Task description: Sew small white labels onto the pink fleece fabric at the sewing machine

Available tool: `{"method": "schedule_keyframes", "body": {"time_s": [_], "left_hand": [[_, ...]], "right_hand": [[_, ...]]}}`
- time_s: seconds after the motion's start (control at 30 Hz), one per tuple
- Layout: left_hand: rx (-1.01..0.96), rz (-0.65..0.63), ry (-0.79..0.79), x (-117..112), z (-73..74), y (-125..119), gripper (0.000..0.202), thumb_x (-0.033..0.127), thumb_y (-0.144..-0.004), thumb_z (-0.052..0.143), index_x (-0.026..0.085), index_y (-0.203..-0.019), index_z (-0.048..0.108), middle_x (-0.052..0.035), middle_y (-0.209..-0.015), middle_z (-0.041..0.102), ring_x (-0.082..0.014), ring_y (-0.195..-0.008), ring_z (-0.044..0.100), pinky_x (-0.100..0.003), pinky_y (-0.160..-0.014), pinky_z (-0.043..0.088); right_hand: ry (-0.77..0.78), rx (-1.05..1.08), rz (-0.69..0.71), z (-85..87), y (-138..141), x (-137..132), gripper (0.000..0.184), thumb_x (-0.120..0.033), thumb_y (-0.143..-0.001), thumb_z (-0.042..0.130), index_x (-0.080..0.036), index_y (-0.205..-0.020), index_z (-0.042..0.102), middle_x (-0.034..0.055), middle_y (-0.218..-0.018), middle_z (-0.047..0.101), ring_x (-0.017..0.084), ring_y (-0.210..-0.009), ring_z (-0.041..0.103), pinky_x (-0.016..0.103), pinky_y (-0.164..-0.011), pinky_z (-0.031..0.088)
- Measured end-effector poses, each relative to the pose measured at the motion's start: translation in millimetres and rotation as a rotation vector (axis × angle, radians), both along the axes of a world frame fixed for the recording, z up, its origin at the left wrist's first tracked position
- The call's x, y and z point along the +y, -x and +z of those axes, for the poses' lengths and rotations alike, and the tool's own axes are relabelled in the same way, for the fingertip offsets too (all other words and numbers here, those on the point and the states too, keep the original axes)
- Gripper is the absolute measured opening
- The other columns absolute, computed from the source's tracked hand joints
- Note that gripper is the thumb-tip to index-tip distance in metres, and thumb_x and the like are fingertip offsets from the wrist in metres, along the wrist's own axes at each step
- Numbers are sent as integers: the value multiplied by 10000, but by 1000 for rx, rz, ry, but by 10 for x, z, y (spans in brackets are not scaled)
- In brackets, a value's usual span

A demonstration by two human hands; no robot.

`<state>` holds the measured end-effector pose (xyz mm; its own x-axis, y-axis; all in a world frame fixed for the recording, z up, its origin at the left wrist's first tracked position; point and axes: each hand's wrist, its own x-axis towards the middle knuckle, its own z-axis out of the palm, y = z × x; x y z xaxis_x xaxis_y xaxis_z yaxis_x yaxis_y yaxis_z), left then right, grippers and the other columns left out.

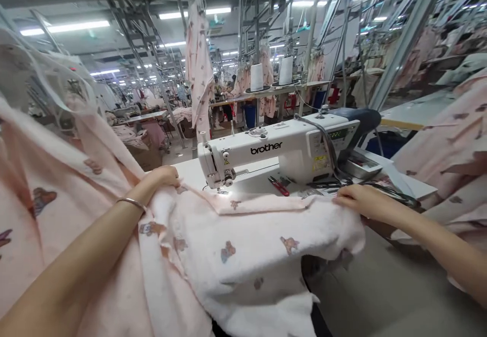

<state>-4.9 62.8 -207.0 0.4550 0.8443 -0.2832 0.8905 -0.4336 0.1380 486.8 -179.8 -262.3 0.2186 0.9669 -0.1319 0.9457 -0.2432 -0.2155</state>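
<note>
A pale pink fleece garment printed with small bears lies across the sewing table, its folded edge running under the needle of a white Brother sewing machine. My left hand grips the fabric at the left of the needle, fingers curled over the edge; a thin bangle sits on that wrist. My right hand pinches the garment's right end, just in front of the machine's base.
Red-handled snips lie on the table by the machine. Heaps of the same pink fabric rise at left and right. A garment hangs overhead; thread cones and other workstations stand behind.
</note>
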Motion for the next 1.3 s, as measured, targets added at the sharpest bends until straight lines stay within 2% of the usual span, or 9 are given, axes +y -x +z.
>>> {"method": "schedule_keyframes", "body": {"time_s": [0.13,0.23,0.37,0.57,0.7,0.8,0.97,1.1,1.3], "left_hand": [[102,29,89,17,-39,79,330,430,-830,593,132,-690,568,21,-637,538,-108,-578,486,-255,-612,402],[71,26,120,-11,-48,102,370,503,-763,573,136,-745,617,-4,-711,593,-133,-631,499,-245,-595,359],[36,30,137,-95,24,87,487,600,-691,552,140,-822,645,-26,-793,634,-172,-705,524,-243,-596,342],[36,57,285,-293,190,188,324,375,-568,676,147,-794,643,-15,-738,650,-177,-688,566,-231,-577,393],[-15,96,365,-408,245,266,235,286,-630,597,151,-821,575,-40,-748,690,-165,-715,623,-228,-620,461],[-22,115,384,-456,188,192,267,325,-711,562,142,-906,554,-83,-854,713,-170,-774,654,-242,-657,501],[36,51,226,-556,-264,-158,491,440,-731,666,145,-1105,549,-102,-1054,649,-191,-860,618,-330,-769,490],[60,-61,100,-722,-591,-334,247,289,-756,661,136,-940,600,-61,-963,607,-186,-876,560,-365,-815,444],[-71,-188,54,-1024,-319,-305,141,240,-688,611,174,-805,569,2,-792,558,-145,-714,490,-232,-611,349]], "right_hand": [[-125,-146,15,70,193,64,87,-189,-896,553,-140,-848,607,25,-854,612,156,-816,595,331,-744,492],[-255,-149,226,38,606,211,150,-179,-932,482,-155,-995,616,64,-1077,591,191,-1056,527,390,-915,436],[-324,-65,489,-209,1279,614,188,-240,-959,469,-151,-1049,607,57,-1118,589,176,-1101,516,377,-973,412],[-355,-46,458,-518,1717,1036,140,-226,-904,556,-136,-1004,596,49,-971,605,170,-898,581,360,-820,480],[-388,-8,557,-375,1567,764,129,-139,-860,503,-165,-759,579,38,-808,567,186,-826,536,334,-757,424],[-426,50,597,-194,1319,432,236,-271,-916,411,-200,-746,557,38,-776,542,191,-760,523,328,-685,403],[-462,314,483,-32,1091,104,335,-487,-921,386,-259,-754,568,27,-801,547,192,-723,541,314,-620,413],[-493,421,350,109,945,-4,317,-582,-849,483,-302,-800,622,21,-960,604,215,-866,581,323,-710,460],[-641,479,85,610,422,-201,487,-765,-677,552,-295,-795,610,20,-725,628,204,-652,594,294,-547,477]]}}
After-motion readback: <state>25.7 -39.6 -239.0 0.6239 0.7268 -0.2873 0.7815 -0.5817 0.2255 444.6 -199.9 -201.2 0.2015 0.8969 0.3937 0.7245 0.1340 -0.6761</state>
